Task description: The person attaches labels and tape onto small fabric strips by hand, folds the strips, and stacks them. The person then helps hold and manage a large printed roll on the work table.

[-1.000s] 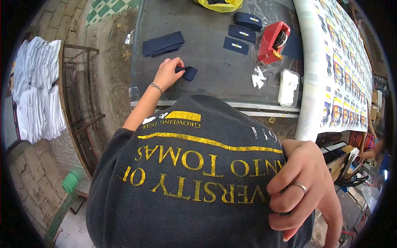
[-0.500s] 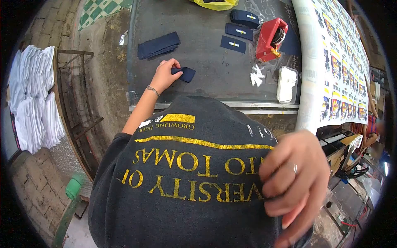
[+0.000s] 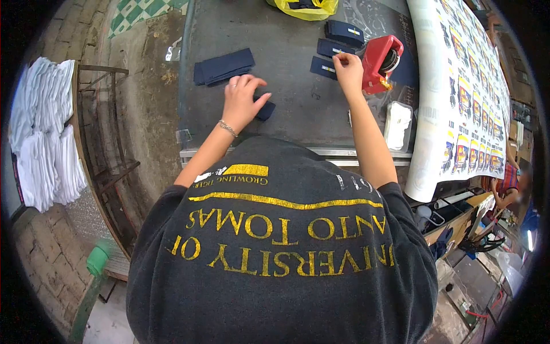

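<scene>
1. Navy cloth piece [image 3: 265, 111] lay on the tabletop [image 3: 303, 109], partly hidden beneath the left hand [image 3: 240, 100], near its thumb.
2. Its fingers were curved and spread, thumb apart from forefinger, apparently gripping nothing; whether the thumb touched the cloth could not be told. A careless sweep there could have creased or shifted it.
3. Just beyond those fingers was a loose cloth pile [image 3: 224, 66]; brushing knuckles might have skewed its layers.
4. At the right hand [image 3: 349, 71], thumb and forefinger were drawn together beside the nearest labelled piece [image 3: 322, 67]; whether they pinched anything was unclear. Catching an edge could have dragged that piece askew.
5. Farther past these fingertips lay a labelled stack [image 3: 344, 32].
6. Right of the same fingers, and near, stood a red tape dispenser [image 3: 378, 63]; a sideways swing might have knocked it.
7. Well beyond both hands' fingers was a yellow bag [image 3: 306, 8].
</scene>
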`<state>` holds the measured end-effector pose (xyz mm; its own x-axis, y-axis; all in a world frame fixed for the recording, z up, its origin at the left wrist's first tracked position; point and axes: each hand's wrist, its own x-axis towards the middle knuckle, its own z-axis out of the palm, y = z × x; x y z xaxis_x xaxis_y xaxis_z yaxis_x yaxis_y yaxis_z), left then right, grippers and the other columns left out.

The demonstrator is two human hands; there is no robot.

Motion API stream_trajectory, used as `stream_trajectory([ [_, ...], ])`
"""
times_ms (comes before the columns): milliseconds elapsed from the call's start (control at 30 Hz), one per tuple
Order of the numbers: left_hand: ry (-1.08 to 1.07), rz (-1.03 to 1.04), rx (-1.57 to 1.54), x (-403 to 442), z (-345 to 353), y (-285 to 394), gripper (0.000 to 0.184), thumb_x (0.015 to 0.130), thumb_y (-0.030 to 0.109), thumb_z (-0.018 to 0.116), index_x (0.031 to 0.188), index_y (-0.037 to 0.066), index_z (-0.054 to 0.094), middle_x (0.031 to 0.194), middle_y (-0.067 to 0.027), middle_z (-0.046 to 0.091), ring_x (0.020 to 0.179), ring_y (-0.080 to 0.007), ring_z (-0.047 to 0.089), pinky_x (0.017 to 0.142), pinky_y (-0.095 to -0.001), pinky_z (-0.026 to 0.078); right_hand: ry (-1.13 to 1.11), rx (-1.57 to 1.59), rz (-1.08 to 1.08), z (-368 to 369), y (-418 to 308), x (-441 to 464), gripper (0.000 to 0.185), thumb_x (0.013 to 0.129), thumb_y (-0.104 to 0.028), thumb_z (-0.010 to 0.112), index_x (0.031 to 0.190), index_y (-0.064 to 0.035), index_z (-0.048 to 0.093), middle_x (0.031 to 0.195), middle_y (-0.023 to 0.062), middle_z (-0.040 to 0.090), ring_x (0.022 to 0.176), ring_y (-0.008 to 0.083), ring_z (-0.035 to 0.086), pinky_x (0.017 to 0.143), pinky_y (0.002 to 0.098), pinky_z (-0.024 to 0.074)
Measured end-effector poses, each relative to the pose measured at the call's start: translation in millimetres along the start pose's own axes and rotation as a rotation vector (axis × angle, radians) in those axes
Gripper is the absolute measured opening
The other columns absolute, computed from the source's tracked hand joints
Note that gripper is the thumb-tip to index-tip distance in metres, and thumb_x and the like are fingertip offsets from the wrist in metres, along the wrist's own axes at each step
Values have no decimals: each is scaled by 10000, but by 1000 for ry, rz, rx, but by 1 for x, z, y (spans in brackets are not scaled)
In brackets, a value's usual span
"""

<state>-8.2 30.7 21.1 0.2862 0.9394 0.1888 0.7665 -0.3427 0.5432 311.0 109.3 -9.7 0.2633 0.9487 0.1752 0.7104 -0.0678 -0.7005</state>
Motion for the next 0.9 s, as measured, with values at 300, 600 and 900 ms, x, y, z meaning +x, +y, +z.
stream_trajectory([
  [300,-81,-86,-225,101,69,25,232,855,332,694,1035,191,730,1156,-72,623,1157,-322,496,1008,-429,384,-26,-410,-145,30,-39,11,217,768,-225,721,825,-23,667,1009,163,618,996,362,589,862,450,495],
  [600,-89,-195,-199,155,117,36,166,836,321,681,929,220,774,1191,-62,593,1193,-336,456,1026,-450,374,18,-181,-51,31,-19,18,174,737,-167,693,763,3,674,936,181,653,977,361,599,865,442,491],
  [900,-41,-292,-174,168,132,49,157,789,325,695,893,247,783,1202,-40,593,1194,-321,450,1004,-455,371,160,-159,-82,23,-37,12,169,736,-162,704,753,3,671,907,169,650,934,353,591,889,424,461],
])
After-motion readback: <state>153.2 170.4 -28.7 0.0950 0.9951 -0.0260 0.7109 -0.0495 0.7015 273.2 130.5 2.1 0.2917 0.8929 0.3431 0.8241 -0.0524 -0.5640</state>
